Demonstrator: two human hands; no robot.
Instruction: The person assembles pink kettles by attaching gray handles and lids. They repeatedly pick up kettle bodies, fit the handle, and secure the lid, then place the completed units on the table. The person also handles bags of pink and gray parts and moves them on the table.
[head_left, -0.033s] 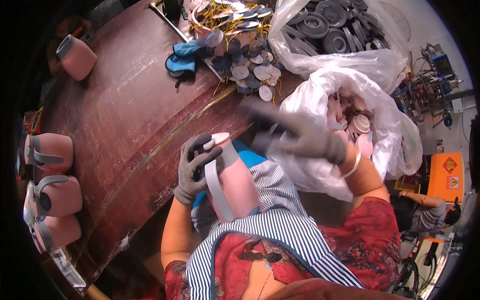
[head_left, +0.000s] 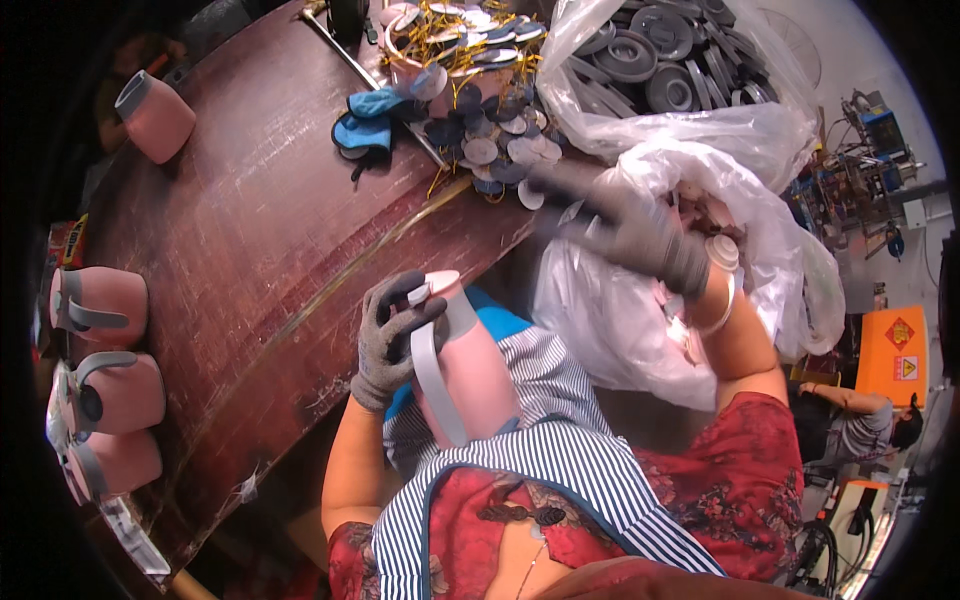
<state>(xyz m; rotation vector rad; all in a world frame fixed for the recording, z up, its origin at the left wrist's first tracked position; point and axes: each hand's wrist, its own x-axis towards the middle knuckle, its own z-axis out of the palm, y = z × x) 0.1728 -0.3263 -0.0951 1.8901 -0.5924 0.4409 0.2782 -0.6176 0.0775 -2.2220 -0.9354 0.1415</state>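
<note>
Gloved left hand (head_left: 393, 335) curled at handle (head_left: 430, 375) and collar (head_left: 460, 314) of pink jug (head_left: 475, 375), leaning on striped apron (head_left: 562, 385); loosened grip could let it slide off. Right hand (head_left: 640, 235) blurred, fingers outstretched, hold unclear; could snag plastic bag (head_left: 580, 305).

The middle of the picture is bright, but the corners are black. The brown-red table (head_left: 250, 170) has a pale shine in the upper left. The plastic bag (head_left: 580, 310) right of the middle has shiny white bits. Under the table's edge it is dark. The right hand (head_left: 640, 235) is a smeary blur; the left hand (head_left: 385, 345) looks clear. The table's long edge bends like a bow.
</note>
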